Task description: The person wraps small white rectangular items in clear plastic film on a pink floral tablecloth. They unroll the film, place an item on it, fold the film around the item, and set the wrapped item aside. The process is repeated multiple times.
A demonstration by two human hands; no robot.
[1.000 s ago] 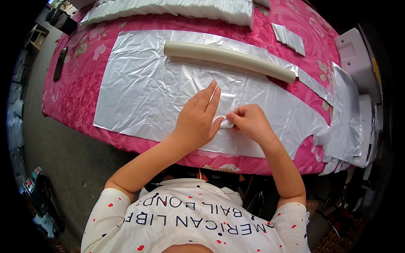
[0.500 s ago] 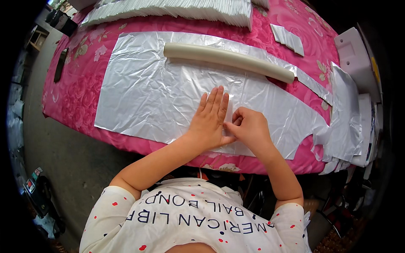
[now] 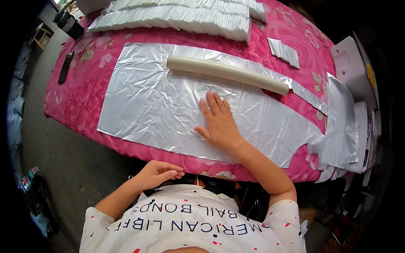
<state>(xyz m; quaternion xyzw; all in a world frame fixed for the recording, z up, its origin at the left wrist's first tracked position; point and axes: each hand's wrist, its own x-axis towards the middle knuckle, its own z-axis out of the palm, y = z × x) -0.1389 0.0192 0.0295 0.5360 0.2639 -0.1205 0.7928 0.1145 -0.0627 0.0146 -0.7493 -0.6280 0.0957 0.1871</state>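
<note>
A silvery plastic bag or sheet (image 3: 143,101), creased and shaped with a cut-out at its right end, lies flat on a pink floral cloth. My right hand (image 3: 221,124) presses palm down on its middle, fingers stretched out. A small pale patch shows at that hand's left edge, mostly covered, and I cannot make out what it is. My left hand (image 3: 158,173) hovers at the table's near edge, fingers curled and thumb against them, nothing visible in it. Beyond the right hand, a long cream tube (image 3: 228,74) lies across the sheet.
Long rows of folded white packets (image 3: 177,19) stand at the back, with a few more packets (image 3: 283,52) right of them. White foam boxes (image 3: 354,69) and loose silvery sheets (image 3: 341,122) crowd the right side. A dark, narrow object (image 3: 66,67) lies at the left.
My left hand has left the sheet and drawn back to the near edge. My right hand has gone from a pinch to lying flat, shifted leftward. The view has tilted slightly.
</note>
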